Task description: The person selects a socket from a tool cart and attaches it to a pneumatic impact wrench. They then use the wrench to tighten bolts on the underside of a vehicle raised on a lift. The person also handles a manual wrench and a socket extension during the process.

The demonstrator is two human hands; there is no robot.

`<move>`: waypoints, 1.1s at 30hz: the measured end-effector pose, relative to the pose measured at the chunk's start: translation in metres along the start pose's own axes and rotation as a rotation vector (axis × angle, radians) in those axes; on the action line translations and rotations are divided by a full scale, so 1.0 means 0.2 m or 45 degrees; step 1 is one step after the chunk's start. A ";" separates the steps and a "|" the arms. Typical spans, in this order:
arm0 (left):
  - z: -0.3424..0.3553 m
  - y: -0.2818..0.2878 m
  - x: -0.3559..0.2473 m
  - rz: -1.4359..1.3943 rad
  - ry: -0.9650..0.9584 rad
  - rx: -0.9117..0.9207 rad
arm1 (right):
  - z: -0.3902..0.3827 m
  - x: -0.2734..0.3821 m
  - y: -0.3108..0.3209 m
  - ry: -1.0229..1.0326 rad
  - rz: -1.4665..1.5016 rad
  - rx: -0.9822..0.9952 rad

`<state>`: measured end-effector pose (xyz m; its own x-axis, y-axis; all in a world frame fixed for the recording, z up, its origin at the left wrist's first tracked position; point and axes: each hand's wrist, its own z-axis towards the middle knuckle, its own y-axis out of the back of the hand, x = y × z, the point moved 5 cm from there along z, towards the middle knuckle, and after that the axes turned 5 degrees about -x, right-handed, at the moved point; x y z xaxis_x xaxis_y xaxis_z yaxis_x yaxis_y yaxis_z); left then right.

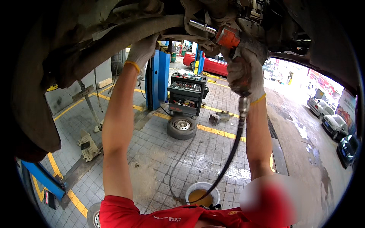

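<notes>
My right hand (245, 72), in a whitish glove with a yellow cuff, grips an orange air impact wrench (228, 37) by its handle. A chrome socket extension (201, 26) points from it up-left into the dark car underside (121, 28). A black air hose (235, 148) hangs from the handle. My left hand (141, 53), gloved the same way, is raised against the underside, beside a long curved metal member (106, 45); its fingertips are mostly hidden there, so what it holds cannot be made out.
Blue lift posts (156, 79), a tool cart (182, 95), a wheel (181, 128), a metal part (218, 118) and a bucket of brownish liquid (201, 195) stand below. A metal stand (91, 110) is left. A red car (205, 62) is behind; several cars (321, 106) are outside at right.
</notes>
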<state>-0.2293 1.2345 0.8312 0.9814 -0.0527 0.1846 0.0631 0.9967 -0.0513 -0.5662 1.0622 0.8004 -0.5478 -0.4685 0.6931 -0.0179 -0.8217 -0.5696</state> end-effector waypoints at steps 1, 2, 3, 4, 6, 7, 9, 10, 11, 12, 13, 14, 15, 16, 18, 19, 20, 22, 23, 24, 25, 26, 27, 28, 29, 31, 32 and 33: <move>0.02 0.03 -0.06 -0.030 0.173 0.053 | -0.01 -0.03 0.03 0.067 -0.104 -0.074; 0.03 0.08 -0.13 -0.049 0.345 0.104 | -0.06 -0.03 -0.01 0.213 -0.275 -0.180; 0.05 0.11 -0.20 -0.187 0.770 0.197 | -0.08 -0.03 -0.02 0.357 -0.444 -0.285; 0.04 0.12 -0.24 -0.316 1.188 0.284 | -0.10 0.01 0.00 0.358 -0.559 -0.259; 0.01 0.08 -0.20 -0.380 1.110 0.217 | -0.10 0.08 -0.05 0.429 -0.686 -0.218; 0.00 0.06 -0.19 -0.406 1.072 0.193 | -0.11 0.11 -0.08 0.462 -0.740 -0.201; 0.01 0.05 -0.30 -0.488 1.078 0.144 | -0.13 0.14 -0.19 0.435 -0.677 -0.269; 0.01 0.06 -0.30 -0.459 1.048 0.132 | -0.10 0.15 -0.18 0.496 -0.714 -0.229; 0.01 0.06 -0.31 -0.441 1.028 0.121 | -0.07 0.15 -0.18 0.448 -0.643 -0.131; 0.01 0.05 -0.32 -0.410 0.974 0.120 | -0.04 0.16 -0.17 0.392 -0.573 -0.041; 0.01 0.06 -0.32 -0.380 0.915 0.113 | -0.01 0.16 -0.18 0.235 -0.386 0.119; 0.02 0.06 -0.33 -0.349 0.856 0.106 | 0.00 0.14 -0.19 0.077 -0.196 0.275; 0.00 0.06 -0.33 -0.355 0.902 0.194 | 0.00 0.12 -0.16 0.062 -0.161 0.275; 0.01 0.07 -0.33 -0.361 0.939 0.272 | 0.02 0.11 -0.14 0.053 -0.133 0.283; 0.03 0.08 -0.32 -0.297 0.879 0.300 | 0.01 0.11 -0.15 0.107 -0.149 0.280; 0.02 0.07 -0.30 -0.215 0.788 0.260 | 0.01 0.10 -0.16 0.131 -0.177 0.265; 0.03 0.08 -0.28 -0.166 0.743 0.264 | 0.00 0.10 -0.17 0.156 -0.205 0.248; 0.03 0.07 -0.27 -0.111 0.709 0.324 | 0.01 0.11 -0.15 0.221 -0.241 0.232; 0.02 0.06 -0.27 -0.106 0.718 0.376 | 0.01 0.11 -0.15 0.201 -0.224 0.227; 0.01 0.06 -0.28 -0.203 0.787 0.381 | 0.00 0.12 -0.16 0.181 -0.207 0.222; -0.01 0.05 -0.29 -0.301 0.855 0.386 | 0.00 0.12 -0.16 0.161 -0.189 0.217; -0.02 0.05 -0.31 -0.399 0.923 0.388 | 0.00 0.13 -0.15 0.199 -0.233 0.157; -0.02 0.06 -0.34 -0.422 0.908 0.404 | 0.00 0.14 -0.16 0.189 -0.246 0.165; -0.04 0.09 -0.37 -0.433 0.898 0.425 | 0.00 0.13 -0.16 0.171 -0.247 0.175; -0.07 0.10 -0.39 -0.445 0.888 0.446 | 0.02 0.12 -0.16 0.154 -0.248 0.185; -0.14 0.09 -0.39 -0.498 0.875 0.388 | 0.03 0.13 -0.14 0.098 -0.221 0.264; -0.17 0.10 -0.40 -0.469 0.923 0.409 | 0.03 0.13 -0.15 0.101 -0.238 0.241; -0.20 0.12 -0.42 -0.439 0.971 0.432 | 0.03 0.13 -0.15 0.104 -0.254 0.219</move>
<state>-0.3023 1.2595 0.7758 0.7793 -0.2584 -0.5709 0.4377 0.8765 0.2007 -0.5748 1.0733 0.8377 -0.6134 -0.2703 0.7421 0.0068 -0.9414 -0.3372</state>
